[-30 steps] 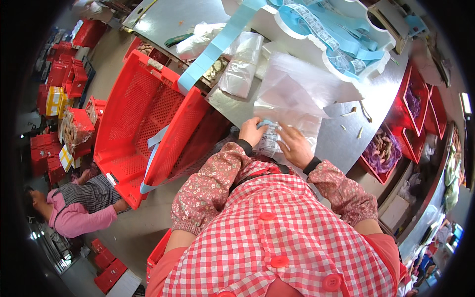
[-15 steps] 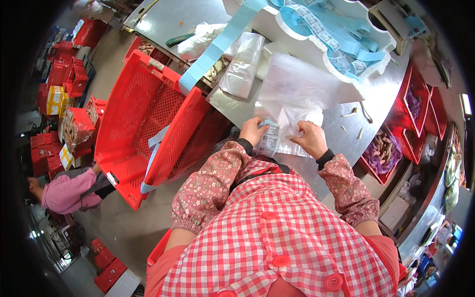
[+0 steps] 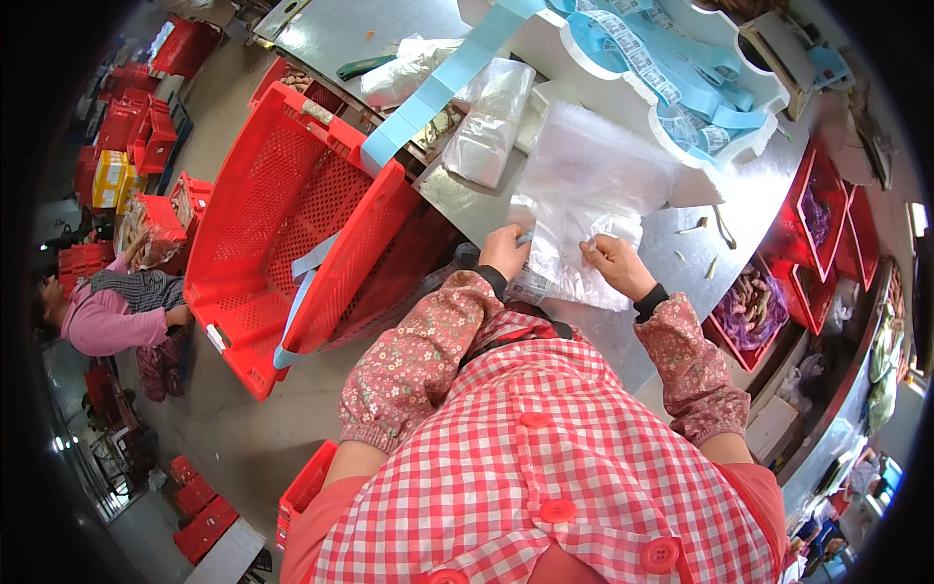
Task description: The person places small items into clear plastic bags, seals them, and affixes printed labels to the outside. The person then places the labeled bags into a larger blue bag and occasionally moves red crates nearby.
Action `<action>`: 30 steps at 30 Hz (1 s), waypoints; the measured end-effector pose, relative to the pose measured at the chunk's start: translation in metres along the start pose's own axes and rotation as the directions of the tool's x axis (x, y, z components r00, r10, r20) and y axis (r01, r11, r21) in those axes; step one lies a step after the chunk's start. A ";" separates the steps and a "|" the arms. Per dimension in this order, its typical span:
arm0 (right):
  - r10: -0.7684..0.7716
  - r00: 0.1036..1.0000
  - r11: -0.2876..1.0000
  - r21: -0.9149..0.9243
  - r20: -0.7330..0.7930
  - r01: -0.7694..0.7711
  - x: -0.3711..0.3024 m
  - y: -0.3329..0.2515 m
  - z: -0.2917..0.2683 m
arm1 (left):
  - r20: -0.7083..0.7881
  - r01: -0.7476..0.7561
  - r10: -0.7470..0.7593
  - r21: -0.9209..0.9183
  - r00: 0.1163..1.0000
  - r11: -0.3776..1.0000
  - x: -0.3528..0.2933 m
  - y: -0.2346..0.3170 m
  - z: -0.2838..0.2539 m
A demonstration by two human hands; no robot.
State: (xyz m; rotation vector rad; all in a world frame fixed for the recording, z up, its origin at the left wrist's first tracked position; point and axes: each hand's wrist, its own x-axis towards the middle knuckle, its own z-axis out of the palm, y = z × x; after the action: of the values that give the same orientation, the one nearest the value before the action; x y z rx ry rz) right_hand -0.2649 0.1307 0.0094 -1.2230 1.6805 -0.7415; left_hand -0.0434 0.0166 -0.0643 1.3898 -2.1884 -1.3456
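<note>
Clear plastic bags (image 3: 598, 165) lie in a stack on the metal table in front of me, the nearest film crumpled and lifted. My left hand (image 3: 505, 253) is closed at the left side of this film, with a small bit of blue label (image 3: 524, 238) showing at its fingertips. The rest of the label is mostly hidden, though printing shows by the bags' lower left edge. At the right side, my right hand (image 3: 620, 266) pinches the near plastic film, thumb and fingers together. A long blue label strip (image 3: 428, 107) runs from a white foam box (image 3: 545, 49) to a red crate.
A large red crate (image 3: 282, 195) stands tilted at the table's left. Rolled plastic bags (image 3: 489, 127) and a green-handled tool (image 3: 365, 67) lie farther back. Root scraps (image 3: 725, 227) are on the right. Beyond them, a red crate holds roots in purple netting (image 3: 749, 302). A person in pink (image 3: 122, 311) is at far left.
The label in my left hand has moved mostly out of sight behind the plastic film. My right hand has drawn the film's edge up slightly. At far left the other person has straightened and reaches out.
</note>
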 end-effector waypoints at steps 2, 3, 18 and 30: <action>0.001 0.996 0.999 -0.046 0.091 0.003 0.005 0.000 0.000 | -0.005 0.019 -0.019 0.025 1.000 0.999 0.001 0.001 0.004; -0.023 0.991 0.995 0.095 0.134 0.010 0.008 0.000 0.008 | -0.024 0.011 -0.010 0.042 1.000 0.999 0.002 0.001 0.005; -0.109 0.991 0.992 0.077 0.074 0.103 0.020 0.022 0.023 | 0.370 0.117 -0.038 -0.194 0.928 0.974 -0.057 -0.014 -0.045; -0.279 0.956 0.960 -0.014 -0.092 0.279 -0.036 -0.055 -0.047 | 0.517 -0.230 0.414 -0.384 0.749 0.894 -0.058 0.136 -0.141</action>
State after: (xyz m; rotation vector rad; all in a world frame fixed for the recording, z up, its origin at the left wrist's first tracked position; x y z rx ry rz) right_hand -0.2822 0.1451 0.0875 -1.4651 1.5988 -0.9818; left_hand -0.0109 0.0002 0.1368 0.4615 -2.2777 -2.0452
